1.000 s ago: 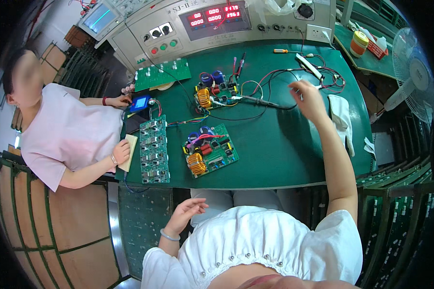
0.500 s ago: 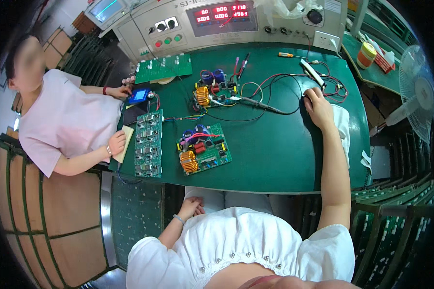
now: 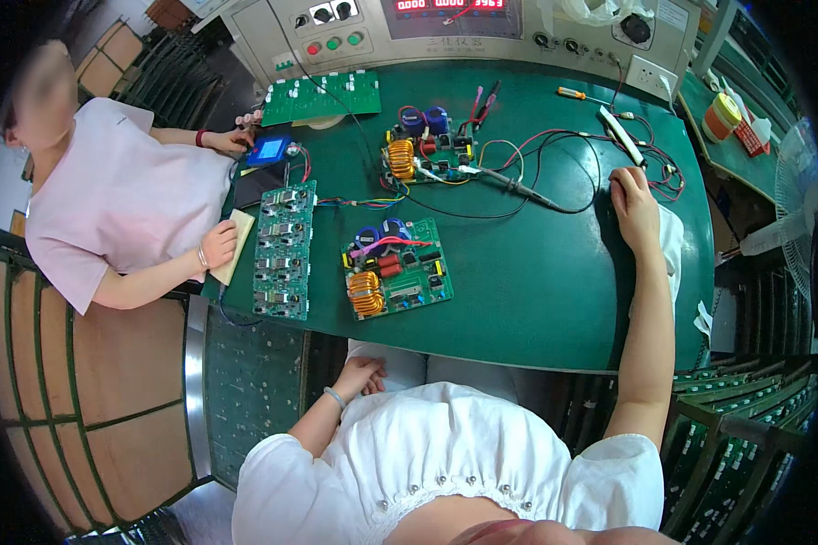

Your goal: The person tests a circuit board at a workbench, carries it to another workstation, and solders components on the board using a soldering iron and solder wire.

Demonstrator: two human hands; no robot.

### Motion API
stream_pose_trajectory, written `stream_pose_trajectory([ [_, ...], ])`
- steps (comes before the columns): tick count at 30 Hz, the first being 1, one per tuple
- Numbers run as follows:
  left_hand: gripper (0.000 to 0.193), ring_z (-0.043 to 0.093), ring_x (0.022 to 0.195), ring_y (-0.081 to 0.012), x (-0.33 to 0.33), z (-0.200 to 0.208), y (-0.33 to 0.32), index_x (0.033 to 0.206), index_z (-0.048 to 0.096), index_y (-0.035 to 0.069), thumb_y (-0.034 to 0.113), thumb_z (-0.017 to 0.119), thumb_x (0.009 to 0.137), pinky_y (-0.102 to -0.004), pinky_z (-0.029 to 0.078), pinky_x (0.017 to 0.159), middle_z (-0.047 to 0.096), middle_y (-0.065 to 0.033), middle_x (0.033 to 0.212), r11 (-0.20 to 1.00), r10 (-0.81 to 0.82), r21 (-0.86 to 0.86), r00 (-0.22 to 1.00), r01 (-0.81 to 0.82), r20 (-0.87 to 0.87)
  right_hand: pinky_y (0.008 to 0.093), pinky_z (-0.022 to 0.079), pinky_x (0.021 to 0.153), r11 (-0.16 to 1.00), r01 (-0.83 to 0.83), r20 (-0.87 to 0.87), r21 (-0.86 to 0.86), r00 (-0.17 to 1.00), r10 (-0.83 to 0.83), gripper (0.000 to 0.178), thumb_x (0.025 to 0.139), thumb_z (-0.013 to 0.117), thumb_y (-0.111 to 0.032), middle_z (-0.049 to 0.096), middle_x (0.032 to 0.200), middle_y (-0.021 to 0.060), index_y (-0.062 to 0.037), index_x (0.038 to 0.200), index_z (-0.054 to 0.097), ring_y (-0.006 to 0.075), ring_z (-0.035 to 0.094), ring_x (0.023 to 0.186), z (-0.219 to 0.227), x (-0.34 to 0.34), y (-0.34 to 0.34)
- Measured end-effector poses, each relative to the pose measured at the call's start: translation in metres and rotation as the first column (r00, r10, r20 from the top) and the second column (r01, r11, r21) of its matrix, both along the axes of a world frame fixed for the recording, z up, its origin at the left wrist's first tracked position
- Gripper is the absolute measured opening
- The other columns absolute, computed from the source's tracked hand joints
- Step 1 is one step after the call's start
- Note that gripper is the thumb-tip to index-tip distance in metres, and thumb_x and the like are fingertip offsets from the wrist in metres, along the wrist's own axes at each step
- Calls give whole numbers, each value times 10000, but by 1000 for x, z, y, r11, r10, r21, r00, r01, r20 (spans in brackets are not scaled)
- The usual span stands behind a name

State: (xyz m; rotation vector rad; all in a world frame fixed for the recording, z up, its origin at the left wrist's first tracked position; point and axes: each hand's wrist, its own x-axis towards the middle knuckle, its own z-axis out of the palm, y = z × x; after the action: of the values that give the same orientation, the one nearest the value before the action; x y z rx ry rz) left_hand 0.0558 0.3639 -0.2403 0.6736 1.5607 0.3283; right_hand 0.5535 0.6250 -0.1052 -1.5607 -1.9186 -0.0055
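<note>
On the right part of the green bench rests my right hand [image 3: 634, 209], its fingers curled and their undersides hidden. Close by are a white pen-like tool [image 3: 621, 136] and a black cable loop; a white cloth [image 3: 670, 250] lies beside my wrist. My left hand [image 3: 364, 376] lies in my lap, fingers loose and apart, holding nothing visible. A circuit board with an orange coil [image 3: 397, 270] lies near the bench's front edge. Behind it, a similar wired board [image 3: 425, 150] has a grey probe [image 3: 516, 186] reaching to it.
At the left, a co-worker touches a small blue-cased screen [image 3: 270, 151] and a yellowish pad [image 3: 234, 245]. A long green board [image 3: 284, 250] lies beside them. Test equipment [image 3: 382, 45] lines the back. A screwdriver [image 3: 573, 94] lies back right; a fan [image 3: 791, 227] stands beyond the bench.
The view has shifted, so the bench and its things appear farther right and the equipment display is partly cut off. My right hand's fingers look more curled. My left hand stays in my lap.
</note>
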Motion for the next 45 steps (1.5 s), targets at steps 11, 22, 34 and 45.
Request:
stream_pose_trajectory([
  [11,394,566,427,-128,-3,2,-4,810,619,1,377,571,920,-236,416,383,643,-111,613,1000,28,-7,999,-28,26,434,491,667,996,74,37,46,996,-76,101,945,504,-162,570,1049,90,-103,1015,546,362,611,826,-5,1,1],
  [22,398,586,439,-142,-5,-1,-4,831,627,-2,373,539,936,-244,420,375,655,-117,627,1000,19,5,1000,-19,11,417,484,681,997,78,72,19,994,-79,108,940,522,-187,572,1029,86,-104,997,562,352,610,826,-4,-3,-2],
  [34,459,557,414,-134,-8,-2,-3,820,620,13,425,472,956,-249,406,368,657,-115,625,999,26,-23,999,-25,30,390,483,700,997,75,26,-32,997,-74,111,914,570,-190,568,1014,85,-92,967,565,327,606,840,-2,-1,-3],
  [45,484,571,413,-148,-11,-7,-1,823,621,6,447,464,946,-267,440,390,658,-128,621,998,46,-55,998,-44,50,360,476,719,1000,3,-1,17,1000,-3,118,905,592,-119,565,988,127,-27,973,565,321,599,833,-5,2,1],
])
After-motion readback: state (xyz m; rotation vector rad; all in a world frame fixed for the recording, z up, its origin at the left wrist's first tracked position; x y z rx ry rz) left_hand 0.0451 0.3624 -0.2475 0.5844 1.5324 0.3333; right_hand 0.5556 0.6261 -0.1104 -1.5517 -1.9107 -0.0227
